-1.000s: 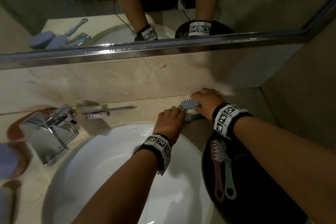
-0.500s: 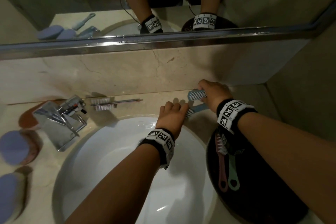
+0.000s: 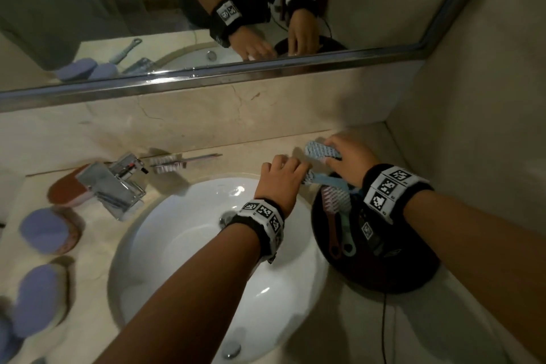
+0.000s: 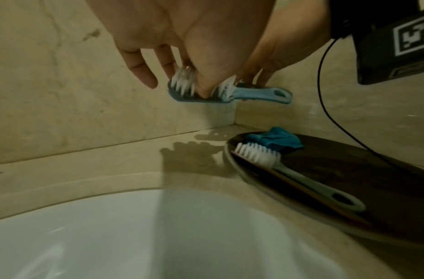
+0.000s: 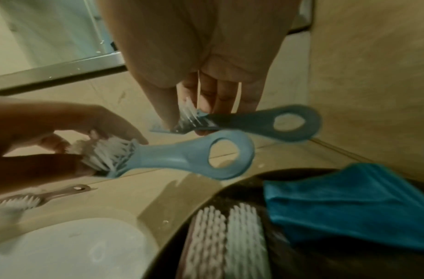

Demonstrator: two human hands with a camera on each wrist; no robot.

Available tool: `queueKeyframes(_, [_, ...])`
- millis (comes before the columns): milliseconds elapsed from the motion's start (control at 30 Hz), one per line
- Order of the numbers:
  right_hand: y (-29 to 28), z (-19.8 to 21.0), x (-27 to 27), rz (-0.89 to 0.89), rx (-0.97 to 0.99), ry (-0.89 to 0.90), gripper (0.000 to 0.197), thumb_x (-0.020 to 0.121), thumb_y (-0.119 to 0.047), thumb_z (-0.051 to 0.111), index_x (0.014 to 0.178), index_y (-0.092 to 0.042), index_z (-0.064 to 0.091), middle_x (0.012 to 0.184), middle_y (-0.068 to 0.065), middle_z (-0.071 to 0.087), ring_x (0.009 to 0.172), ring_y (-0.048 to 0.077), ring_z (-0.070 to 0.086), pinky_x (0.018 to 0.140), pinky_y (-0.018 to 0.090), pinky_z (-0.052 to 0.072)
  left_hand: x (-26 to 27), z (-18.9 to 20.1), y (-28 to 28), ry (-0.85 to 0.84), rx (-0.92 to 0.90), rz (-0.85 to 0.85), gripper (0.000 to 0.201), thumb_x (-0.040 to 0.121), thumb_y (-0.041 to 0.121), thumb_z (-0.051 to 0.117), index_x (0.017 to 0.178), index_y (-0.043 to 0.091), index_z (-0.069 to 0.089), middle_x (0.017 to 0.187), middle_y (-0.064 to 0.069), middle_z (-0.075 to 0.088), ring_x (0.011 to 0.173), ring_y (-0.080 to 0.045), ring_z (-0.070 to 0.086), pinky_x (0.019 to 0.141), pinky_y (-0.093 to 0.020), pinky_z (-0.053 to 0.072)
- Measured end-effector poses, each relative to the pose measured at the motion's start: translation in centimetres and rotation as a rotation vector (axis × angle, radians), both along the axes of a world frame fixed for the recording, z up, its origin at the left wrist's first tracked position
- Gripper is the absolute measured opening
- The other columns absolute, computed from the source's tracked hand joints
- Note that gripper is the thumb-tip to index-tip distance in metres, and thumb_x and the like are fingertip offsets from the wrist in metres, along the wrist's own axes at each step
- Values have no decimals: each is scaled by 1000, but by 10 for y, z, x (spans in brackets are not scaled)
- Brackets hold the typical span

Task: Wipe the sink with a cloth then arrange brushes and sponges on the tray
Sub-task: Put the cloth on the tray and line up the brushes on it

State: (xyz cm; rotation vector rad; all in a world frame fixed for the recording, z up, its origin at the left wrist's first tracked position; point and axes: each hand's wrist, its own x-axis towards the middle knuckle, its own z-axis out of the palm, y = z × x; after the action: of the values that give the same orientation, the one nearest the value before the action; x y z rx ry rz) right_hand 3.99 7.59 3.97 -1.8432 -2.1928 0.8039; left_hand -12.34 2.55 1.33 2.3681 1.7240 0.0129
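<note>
My left hand (image 3: 291, 168) grips a light blue brush (image 3: 328, 181) by its bristle head, above the counter between the white sink (image 3: 192, 260) and the dark round tray (image 3: 393, 278). In the left wrist view the left hand (image 4: 199, 83) pinches the light blue brush (image 4: 253, 94) across its bristles. My right hand (image 5: 201, 117) pinches a darker blue brush (image 5: 265, 120) at its head, held over the tray's far edge. A pink brush (image 3: 332, 216) and a green brush (image 3: 344, 217) lie on the tray beside a blue cloth (image 5: 349, 203).
A chrome faucet (image 3: 112, 183) stands left of the sink, with a thin bottle brush (image 3: 177, 161) behind it. Two purple sponges (image 3: 47, 230) and a red-brown one (image 3: 66, 189) lie on the left counter. The wall corner and a mirror close in behind the tray.
Both hands have lifted their brushes off the counter behind the sink and carried them a little right, toward the tray.
</note>
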Motion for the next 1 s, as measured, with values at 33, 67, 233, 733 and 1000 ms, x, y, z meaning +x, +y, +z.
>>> queueKeyframes(33, [-8, 0, 9, -42, -16, 12, 31, 90, -20, 59, 119, -9, 55, 116, 13, 62, 106, 30, 59, 90, 37, 50, 7, 1, -3, 9, -7, -28, 56, 88, 3, 43, 139, 25, 34, 141, -1, 38, 132, -30, 28, 100, -40, 31])
queueKeyframes(67, [-14, -3, 19, -79, -37, 8, 31, 90, -23, 59, 118, -10, 55, 115, 13, 63, 104, 30, 60, 89, 38, 51, 13, 2, -6, 20, -16, -51, 57, 88, 2, 44, 139, 24, 34, 142, -1, 37, 133, -30, 27, 101, -40, 30])
queueKeyframes(233, [-39, -14, 66, -230, -169, -127, 24, 90, -31, 55, 105, -12, 55, 105, 14, 65, 93, 32, 61, 83, 40, 52, 53, -4, -10, 50, -77, -194, 56, 90, 24, 53, 141, 26, 31, 144, 0, 36, 134, -28, 27, 102, -40, 28])
queueKeyframes(733, [-74, -61, 112, -372, -315, -200, 33, 88, -42, 56, 88, -9, 60, 90, 13, 63, 75, 23, 54, 60, 26, 39, 118, -35, 4, 215, -82, -501, 39, 97, 24, 41, 136, 28, 43, 139, 1, 43, 133, -24, 34, 101, -45, 28])
queueKeyframes(1000, [-68, -73, 110, -391, -273, -66, 34, 86, -39, 59, 101, -8, 59, 99, 14, 66, 89, 30, 63, 67, 29, 43, 117, -46, 1, 86, -116, -391, 44, 93, 17, 46, 136, 30, 45, 152, 3, 29, 143, -20, 20, 113, -46, 17])
